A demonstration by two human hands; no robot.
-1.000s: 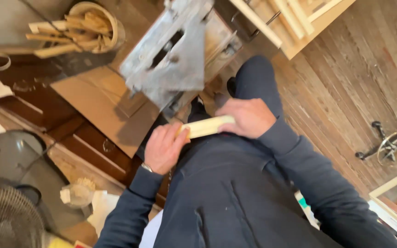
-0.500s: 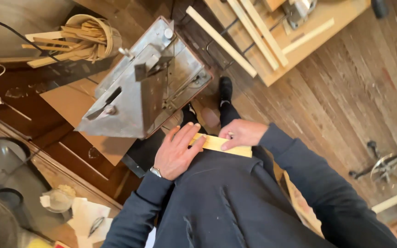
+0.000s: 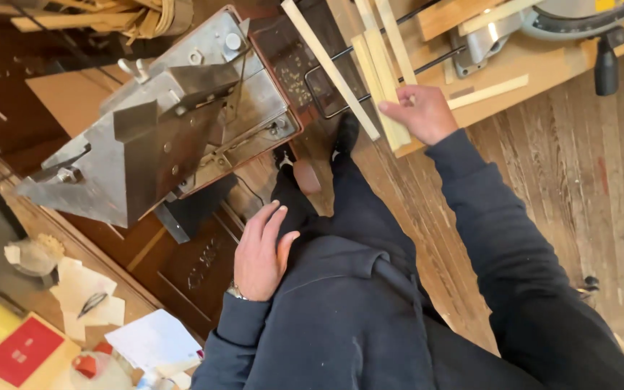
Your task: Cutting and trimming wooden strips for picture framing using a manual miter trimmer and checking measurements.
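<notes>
Pale wood strips [image 3: 384,87] under right hand [image 3: 422,112], grip unclear, fingers hidden; left hand [image 3: 260,253] open, empty.

1. The person wears a dark navy long-sleeved top of soft, sweatshirt-like cloth that covers the torso and both arms.
2. Each sleeve ends in a ribbed cuff at the wrist; the cuff by the left hand [image 3: 261,253] is slightly bunched, and the one by the right hand [image 3: 422,112] sits close to the wrist.
3. A metal wristwatch band [image 3: 237,291] shows at the left wrist, just above the cuff.
4. Both hands are bare, with no gloves and no rings that can be made out.
5. The trousers [image 3: 359,209] are dark, close in shade to the top.
6. The shoes [image 3: 345,135] are black; only their upper parts show.
</notes>
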